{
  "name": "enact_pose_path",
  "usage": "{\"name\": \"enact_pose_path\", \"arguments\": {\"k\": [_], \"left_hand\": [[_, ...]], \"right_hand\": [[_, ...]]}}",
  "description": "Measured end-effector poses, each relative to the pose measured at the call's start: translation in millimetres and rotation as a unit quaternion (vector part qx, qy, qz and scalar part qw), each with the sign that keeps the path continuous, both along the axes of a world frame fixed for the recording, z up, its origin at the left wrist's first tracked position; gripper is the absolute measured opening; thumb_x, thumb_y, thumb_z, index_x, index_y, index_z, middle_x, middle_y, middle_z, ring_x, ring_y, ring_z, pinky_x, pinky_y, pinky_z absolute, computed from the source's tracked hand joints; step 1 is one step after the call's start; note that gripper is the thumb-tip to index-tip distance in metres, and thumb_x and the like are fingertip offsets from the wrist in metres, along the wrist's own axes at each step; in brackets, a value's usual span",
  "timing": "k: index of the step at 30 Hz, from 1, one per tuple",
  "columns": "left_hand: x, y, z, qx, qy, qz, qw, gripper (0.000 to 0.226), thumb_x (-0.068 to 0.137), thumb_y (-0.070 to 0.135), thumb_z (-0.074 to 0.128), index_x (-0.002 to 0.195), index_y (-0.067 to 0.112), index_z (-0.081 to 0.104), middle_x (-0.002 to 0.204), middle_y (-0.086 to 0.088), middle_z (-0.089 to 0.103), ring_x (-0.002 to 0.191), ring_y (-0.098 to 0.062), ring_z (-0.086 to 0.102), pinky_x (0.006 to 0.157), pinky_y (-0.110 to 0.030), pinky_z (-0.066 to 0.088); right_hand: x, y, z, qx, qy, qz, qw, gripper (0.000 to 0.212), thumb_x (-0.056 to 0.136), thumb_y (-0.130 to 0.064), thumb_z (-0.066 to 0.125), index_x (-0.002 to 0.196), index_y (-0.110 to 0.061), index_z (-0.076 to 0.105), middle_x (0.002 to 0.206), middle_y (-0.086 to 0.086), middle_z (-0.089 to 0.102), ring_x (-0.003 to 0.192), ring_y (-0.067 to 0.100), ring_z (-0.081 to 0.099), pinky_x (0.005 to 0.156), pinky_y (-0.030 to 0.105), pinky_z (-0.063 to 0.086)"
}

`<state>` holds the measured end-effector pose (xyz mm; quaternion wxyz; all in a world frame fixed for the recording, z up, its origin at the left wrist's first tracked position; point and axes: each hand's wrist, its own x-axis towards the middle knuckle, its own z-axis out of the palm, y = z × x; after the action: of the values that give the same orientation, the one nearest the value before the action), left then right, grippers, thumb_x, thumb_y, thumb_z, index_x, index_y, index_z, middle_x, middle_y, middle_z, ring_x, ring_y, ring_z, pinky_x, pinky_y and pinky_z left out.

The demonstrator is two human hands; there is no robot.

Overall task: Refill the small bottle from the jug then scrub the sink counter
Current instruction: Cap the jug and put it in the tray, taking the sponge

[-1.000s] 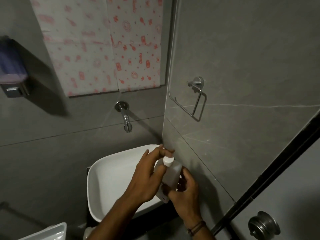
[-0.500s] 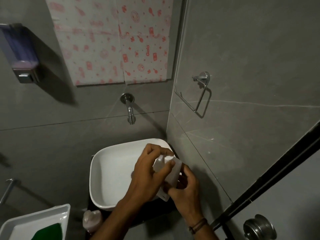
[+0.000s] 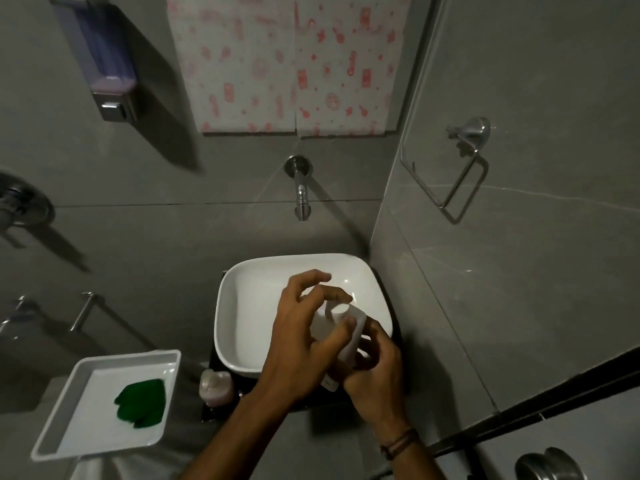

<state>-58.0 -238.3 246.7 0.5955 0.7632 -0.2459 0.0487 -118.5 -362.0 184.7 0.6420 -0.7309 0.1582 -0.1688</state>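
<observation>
Over the near right part of the white sink (image 3: 242,306), both hands hold a small pale bottle (image 3: 349,336). The left hand (image 3: 298,344) has its thumb and fingers curled around the white cap (image 3: 337,308); the right hand (image 3: 379,372) grasps the body from below, hiding most of it. Whether the cap is tight cannot be told. Near left, a white tray (image 3: 62,424) holds a green scrub pad (image 3: 142,403). Between tray and sink stands a pinkish soap bottle (image 3: 216,388), dim and partly shadowed.

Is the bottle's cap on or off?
On. The white cap sits on the bottle, with the left hand fingers around it; the right hand holds the body.
</observation>
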Motion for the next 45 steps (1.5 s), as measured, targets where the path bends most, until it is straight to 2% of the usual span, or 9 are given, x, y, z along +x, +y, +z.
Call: {"name": "enact_pose_path", "arguments": {"k": [6, 13, 18, 22, 27, 30, 37, 41, 45], "left_hand": [[15, 41, -5, -0.025, 0.005, 0.015, 1.0, 0.024, 0.097, 0.017, 0.055, 0.11, 0.028, 0.073, 0.118, 0.018, 0.067, 0.128, -0.01, 0.058, 0.103, -0.023, 0.047], [51, 113, 6, -0.031, -0.03, 0.002, 0.999, 0.022, 0.092, 0.025, 0.076, 0.113, 0.024, 0.073, 0.116, 0.013, 0.074, 0.116, -0.019, 0.068, 0.098, -0.046, 0.058], [81, 208, -12, -0.049, 0.081, -0.09, 0.991, 0.073, 0.087, 0.028, 0.07, 0.154, 0.039, 0.044, 0.158, 0.019, 0.049, 0.146, -0.007, 0.048, 0.112, -0.02, 0.049], [111, 315, -50, 0.014, 0.154, -0.082, 0.984, 0.09, 0.082, 0.026, 0.076, 0.156, 0.051, 0.034, 0.152, 0.027, 0.052, 0.136, -0.002, 0.057, 0.098, -0.018, 0.056], [137, 419, -110, 0.056, 0.25, -0.01, 0.966, 0.085, 0.078, 0.033, 0.081, 0.14, 0.073, 0.039, 0.138, 0.037, 0.058, 0.132, 0.002, 0.059, 0.096, -0.025, 0.061], [142, 464, -161, 0.063, 0.296, 0.03, 0.953, 0.086, 0.088, 0.007, 0.081, 0.142, 0.063, 0.044, 0.143, 0.023, 0.06, 0.135, -0.013, 0.06, 0.103, -0.037, 0.06], [150, 532, -259, 0.079, 0.354, 0.08, 0.928, 0.078, 0.092, 0.012, 0.08, 0.144, 0.055, 0.039, 0.144, 0.02, 0.056, 0.135, -0.015, 0.058, 0.104, -0.031, 0.058], [154, 554, -312, 0.089, 0.39, 0.111, 0.91, 0.077, 0.093, 0.006, 0.077, 0.153, 0.037, 0.04, 0.153, 0.002, 0.055, 0.14, -0.027, 0.055, 0.113, -0.051, 0.052], [159, 568, -351, 0.104, 0.408, 0.121, 0.899, 0.076, 0.093, 0.005, 0.076, 0.156, 0.031, 0.042, 0.154, -0.004, 0.056, 0.14, -0.031, 0.055, 0.114, -0.058, 0.049]], "right_hand": [[19, 37, 1, -0.009, -0.012, 0.006, 1.0, 0.072, 0.047, -0.049, 0.09, 0.113, -0.052, 0.063, 0.114, -0.022, 0.071, 0.107, 0.006, 0.069, 0.074, 0.024, 0.063], [56, 105, 16, -0.048, -0.039, 0.021, 0.998, 0.074, 0.051, -0.066, 0.09, 0.119, -0.054, 0.061, 0.12, -0.021, 0.07, 0.111, 0.006, 0.068, 0.078, 0.025, 0.063], [96, 169, 10, -0.084, -0.038, 0.074, 0.993, 0.072, 0.059, -0.04, 0.089, 0.123, -0.052, 0.06, 0.126, -0.019, 0.068, 0.121, 0.009, 0.063, 0.091, 0.025, 0.059], [133, 241, -13, -0.129, 0.009, 0.135, 0.982, 0.075, 0.059, -0.052, 0.087, 0.126, -0.055, 0.054, 0.126, -0.016, 0.06, 0.117, -0.003, 0.056, 0.09, 0.007, 0.049], [174, 335, -71, -0.076, 0.092, 0.247, 0.962, 0.077, 0.065, -0.047, 0.091, 0.133, -0.041, 0.055, 0.132, -0.013, 0.064, 0.122, 0.008, 0.062, 0.098, 0.034, 0.058], [191, 386, -114, -0.057, 0.14, 0.281, 0.948, 0.076, 0.066, -0.041, 0.093, 0.133, -0.041, 0.056, 0.131, -0.013, 0.066, 0.121, 0.011, 0.062, 0.094, 0.039, 0.06], [216, 474, -218, -0.059, 0.242, 0.316, 0.916, 0.071, 0.077, -0.006, 0.085, 0.139, -0.024, 0.054, 0.134, -0.004, 0.065, 0.126, 0.018, 0.061, 0.103, 0.043, 0.056], [226, 512, -264, -0.121, 0.242, 0.316, 0.909, 0.058, 0.083, -0.017, 0.082, 0.136, -0.019, 0.057, 0.135, -0.004, 0.064, 0.127, 0.011, 0.057, 0.111, 0.031, 0.048], [233, 534, -303, -0.125, 0.27, 0.316, 0.901, 0.063, 0.086, -0.021, 0.08, 0.142, -0.018, 0.052, 0.136, -0.011, 0.058, 0.124, 0.002, 0.052, 0.084, -0.012, 0.032]]}}
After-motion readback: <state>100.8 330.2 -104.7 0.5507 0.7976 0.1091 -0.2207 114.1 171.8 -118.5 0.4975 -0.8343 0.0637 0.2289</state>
